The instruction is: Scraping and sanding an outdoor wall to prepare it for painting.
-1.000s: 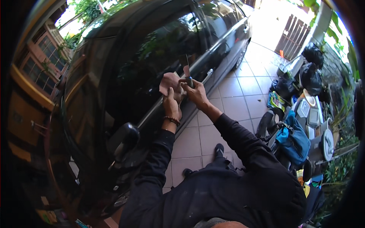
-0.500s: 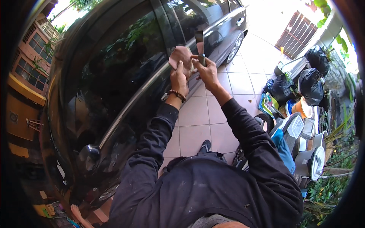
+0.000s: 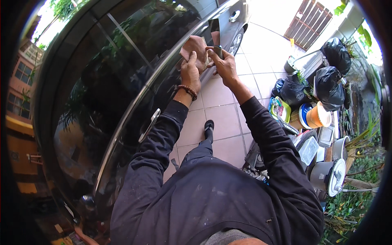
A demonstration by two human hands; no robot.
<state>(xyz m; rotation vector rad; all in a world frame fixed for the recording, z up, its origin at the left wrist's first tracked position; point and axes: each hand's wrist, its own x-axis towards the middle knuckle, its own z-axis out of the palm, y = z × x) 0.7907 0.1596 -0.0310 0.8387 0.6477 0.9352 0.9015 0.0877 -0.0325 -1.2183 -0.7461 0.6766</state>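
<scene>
Hands meet at the car [image 3: 122, 81] door. Left hand [image 3: 190, 73] presses a tan cloth [image 3: 195, 45] flat on the door, maybe to keep it from slipping. Right hand [image 3: 222, 65] has its fingers shut on a thin dark tool [image 3: 218, 51], tip against the door. Black bags [image 3: 332, 77] and buckets [image 3: 314, 116] crowd the floor behind.

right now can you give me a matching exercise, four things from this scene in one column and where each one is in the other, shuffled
Things:
1. brown beaded bracelet
2. black plastic rubbish bags
3. chrome car door handle
4. small tan cloth pad

Places:
a. on the dark car door, left of the left sleeve
b. piled on the right by the plants
c. pressed to the car under the left hand, beside the right hand
d. around the left wrist

Pairs: 1-d, 2-b, 3-a, 4-c
</scene>
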